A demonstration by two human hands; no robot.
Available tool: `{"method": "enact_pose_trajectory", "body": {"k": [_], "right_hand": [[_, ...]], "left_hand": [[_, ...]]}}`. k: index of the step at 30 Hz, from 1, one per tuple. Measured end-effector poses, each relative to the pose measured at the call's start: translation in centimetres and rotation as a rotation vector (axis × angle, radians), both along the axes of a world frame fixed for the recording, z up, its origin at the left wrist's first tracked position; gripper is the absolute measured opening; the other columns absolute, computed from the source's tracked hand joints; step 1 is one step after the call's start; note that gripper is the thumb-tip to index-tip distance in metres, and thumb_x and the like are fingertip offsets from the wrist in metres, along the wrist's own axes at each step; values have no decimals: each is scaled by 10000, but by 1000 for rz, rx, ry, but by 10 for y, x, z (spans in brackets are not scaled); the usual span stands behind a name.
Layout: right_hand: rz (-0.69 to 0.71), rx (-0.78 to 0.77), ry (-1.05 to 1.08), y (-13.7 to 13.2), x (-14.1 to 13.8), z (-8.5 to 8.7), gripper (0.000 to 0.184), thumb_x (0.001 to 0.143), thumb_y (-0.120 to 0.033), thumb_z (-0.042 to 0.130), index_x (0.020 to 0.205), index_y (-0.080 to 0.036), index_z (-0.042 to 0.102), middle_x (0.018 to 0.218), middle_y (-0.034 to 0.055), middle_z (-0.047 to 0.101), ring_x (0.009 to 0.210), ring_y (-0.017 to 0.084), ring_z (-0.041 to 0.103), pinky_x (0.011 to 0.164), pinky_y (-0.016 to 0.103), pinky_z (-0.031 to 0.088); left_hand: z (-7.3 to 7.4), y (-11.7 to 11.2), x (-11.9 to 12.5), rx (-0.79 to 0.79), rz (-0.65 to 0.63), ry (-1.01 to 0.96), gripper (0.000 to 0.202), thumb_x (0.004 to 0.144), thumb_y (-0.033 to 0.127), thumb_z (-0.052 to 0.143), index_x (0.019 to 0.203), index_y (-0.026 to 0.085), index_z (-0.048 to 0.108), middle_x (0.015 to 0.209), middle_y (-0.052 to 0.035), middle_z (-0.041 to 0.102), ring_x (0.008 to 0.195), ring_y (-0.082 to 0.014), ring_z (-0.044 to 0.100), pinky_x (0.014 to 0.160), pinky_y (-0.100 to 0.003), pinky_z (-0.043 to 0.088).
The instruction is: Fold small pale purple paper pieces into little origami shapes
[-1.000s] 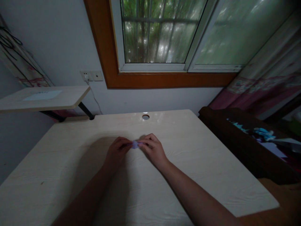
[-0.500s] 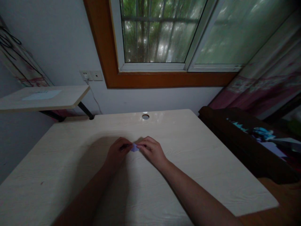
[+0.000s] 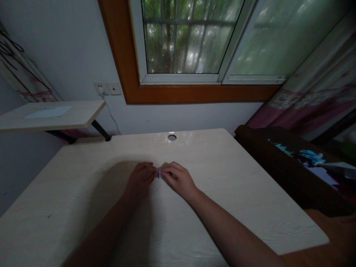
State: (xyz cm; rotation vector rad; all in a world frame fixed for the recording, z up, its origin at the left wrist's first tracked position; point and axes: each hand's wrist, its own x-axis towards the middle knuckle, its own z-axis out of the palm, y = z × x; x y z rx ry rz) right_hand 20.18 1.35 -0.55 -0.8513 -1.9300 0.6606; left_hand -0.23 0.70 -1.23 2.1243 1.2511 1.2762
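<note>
A small piece of folded purple paper (image 3: 159, 173) is pinched between my two hands above the middle of the pale wooden desk (image 3: 178, 222). My left hand (image 3: 141, 177) grips its left side between thumb and fingers. On the other side, the thumb and fingertips of my right hand (image 3: 179, 175) close on the paper's right edge. Only a narrow upright strip of the paper shows; my fingertips cover the rest, so its full shape cannot be made out.
A raised shelf (image 3: 83, 118) with a sheet of paper (image 3: 48, 112) on it stands at the left. Near the desk's back edge is a round cable hole (image 3: 172, 137). Dark furniture (image 3: 267, 163) holding papers and a blue item (image 3: 311, 157) borders the right side.
The purple paper showed a wider, flat face before and now appears as a narrow strip. My fingertips have come closer together, and the left fingers have shifted slightly.
</note>
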Motion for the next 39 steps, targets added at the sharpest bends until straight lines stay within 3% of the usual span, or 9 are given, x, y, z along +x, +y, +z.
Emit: {"method": "enact_pose_trajectory", "body": {"k": [3, 10, 25, 39], "right_hand": [[-1, 12, -21, -1, 0, 1, 146, 930, -261, 560, 950, -247, 703, 872, 56, 655, 813, 170, 609, 725, 286, 488], [-1, 28, -71, -2, 0, 3, 169, 940, -268, 535, 992, -258, 695, 888, 64, 665, 839, 183, 617, 746, 299, 494], [-6, 88, -197, -6, 0, 5, 146, 933, -243, 516, 959, -248, 660, 885, 60, 648, 803, 179, 606, 727, 293, 477], [-42, 48, -85, -4, -1, 7, 103, 905, -197, 548, 890, -217, 648, 805, 36, 619, 750, 154, 575, 684, 263, 457]], "left_hand": [[1, 0, -1, 71, 68, 87, 60, 824, 276, 688, 842, 255, 741, 816, -40, 683, 835, -206, 595, 830, -373, 474], [0, -5, 1, -2, 38, 88, 96, 868, 261, 621, 874, 225, 710, 802, -36, 642, 746, -161, 601, 700, -274, 501], [1, -8, 2, 124, -5, 232, 114, 877, 206, 582, 904, 225, 692, 856, -57, 687, 820, -184, 626, 793, -316, 506], [7, -12, 7, -39, -47, 131, 98, 885, 216, 577, 957, 185, 634, 837, -39, 621, 758, -144, 594, 741, -270, 494]]}}
